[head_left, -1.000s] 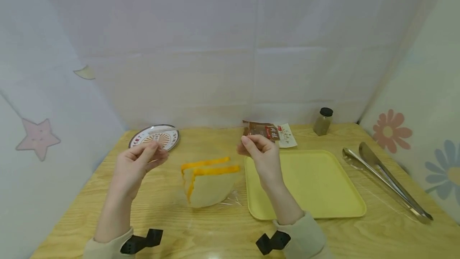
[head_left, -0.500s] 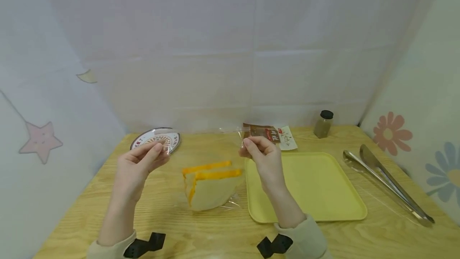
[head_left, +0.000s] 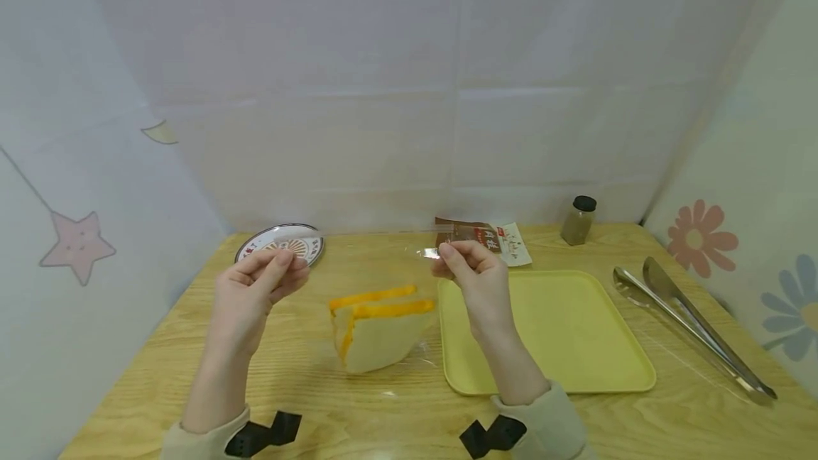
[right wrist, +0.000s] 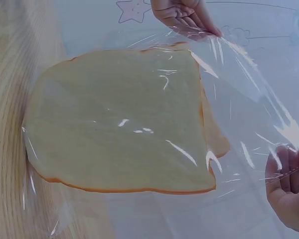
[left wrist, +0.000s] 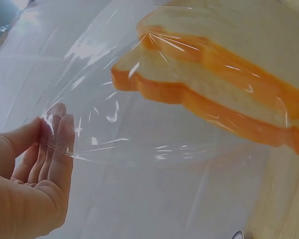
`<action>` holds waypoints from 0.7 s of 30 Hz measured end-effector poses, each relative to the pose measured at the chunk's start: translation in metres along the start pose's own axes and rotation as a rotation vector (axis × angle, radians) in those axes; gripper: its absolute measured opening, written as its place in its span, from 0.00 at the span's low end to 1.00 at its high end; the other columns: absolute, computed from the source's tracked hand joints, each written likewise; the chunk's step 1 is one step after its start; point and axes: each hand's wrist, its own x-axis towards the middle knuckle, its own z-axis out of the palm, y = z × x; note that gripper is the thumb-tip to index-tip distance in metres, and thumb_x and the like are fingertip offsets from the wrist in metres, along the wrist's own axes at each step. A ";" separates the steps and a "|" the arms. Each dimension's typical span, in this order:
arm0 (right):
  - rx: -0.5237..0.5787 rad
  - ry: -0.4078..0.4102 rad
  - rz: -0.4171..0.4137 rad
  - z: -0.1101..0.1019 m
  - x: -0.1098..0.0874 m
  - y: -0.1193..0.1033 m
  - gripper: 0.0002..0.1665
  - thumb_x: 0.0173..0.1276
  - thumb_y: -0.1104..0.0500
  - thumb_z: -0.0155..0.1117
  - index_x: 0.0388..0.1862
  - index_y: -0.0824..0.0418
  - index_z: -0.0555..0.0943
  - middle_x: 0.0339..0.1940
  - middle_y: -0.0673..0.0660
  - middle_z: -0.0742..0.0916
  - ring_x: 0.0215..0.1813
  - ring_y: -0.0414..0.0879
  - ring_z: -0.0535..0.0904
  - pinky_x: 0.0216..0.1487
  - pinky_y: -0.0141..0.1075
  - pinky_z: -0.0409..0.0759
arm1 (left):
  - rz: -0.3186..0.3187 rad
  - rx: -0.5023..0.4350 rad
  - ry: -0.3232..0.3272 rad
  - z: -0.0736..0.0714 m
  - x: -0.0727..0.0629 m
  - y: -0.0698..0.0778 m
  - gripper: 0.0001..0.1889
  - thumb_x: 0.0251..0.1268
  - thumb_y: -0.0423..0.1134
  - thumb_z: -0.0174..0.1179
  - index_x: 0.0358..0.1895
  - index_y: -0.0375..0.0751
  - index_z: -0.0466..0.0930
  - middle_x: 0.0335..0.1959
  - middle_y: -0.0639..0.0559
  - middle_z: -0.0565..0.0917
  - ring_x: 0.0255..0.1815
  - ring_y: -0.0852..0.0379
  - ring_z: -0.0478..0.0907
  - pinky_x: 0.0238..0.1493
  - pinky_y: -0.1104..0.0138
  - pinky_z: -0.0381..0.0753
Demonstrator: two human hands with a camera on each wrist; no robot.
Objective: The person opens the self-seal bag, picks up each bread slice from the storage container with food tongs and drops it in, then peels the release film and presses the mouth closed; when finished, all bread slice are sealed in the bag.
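Two slices of bread (head_left: 383, 339) with orange crusts stand inside a clear plastic bag (left wrist: 99, 104), close over the wooden table. My left hand (head_left: 255, 289) pinches one upper corner of the bag between thumb and fingers. Opposite it, my right hand (head_left: 476, 286) pinches the other upper corner, so the bag's mouth stretches between the two hands. In the right wrist view the nearer bread slice (right wrist: 119, 119) shows its broad pale face through the shiny film. The left wrist view shows the orange crusts (left wrist: 209, 55) of both slices under the plastic.
A yellow tray (head_left: 549, 382) lies to the right, with metal tongs (head_left: 690, 332) beyond it. Behind stand a jar with a black lid (head_left: 578, 221) and a brown and white packet (head_left: 511, 243). A patterned plate (head_left: 249, 250) sits at the back left.
Both hands keep their pinch on the bag. Hands, bag and bread appear slightly farther right in the head view, as the whole scene shifts a little.
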 end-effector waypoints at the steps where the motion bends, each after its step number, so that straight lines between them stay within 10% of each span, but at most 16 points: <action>1: -0.001 -0.003 0.007 -0.001 0.000 -0.001 0.03 0.64 0.64 0.64 0.33 0.63 0.80 0.25 0.49 0.86 0.29 0.41 0.84 0.41 0.35 0.86 | -0.004 -0.002 -0.003 0.000 0.000 0.000 0.07 0.66 0.31 0.56 0.36 0.40 0.85 0.29 0.53 0.87 0.31 0.59 0.86 0.39 0.65 0.86; 21: 0.040 -0.035 0.101 -0.005 -0.001 -0.008 0.08 0.66 0.67 0.60 0.28 0.57 0.79 0.24 0.50 0.85 0.28 0.41 0.83 0.42 0.33 0.85 | -0.065 -0.055 -0.068 0.001 -0.002 0.005 0.10 0.67 0.31 0.54 0.38 0.43 0.87 0.30 0.53 0.88 0.34 0.59 0.87 0.41 0.66 0.85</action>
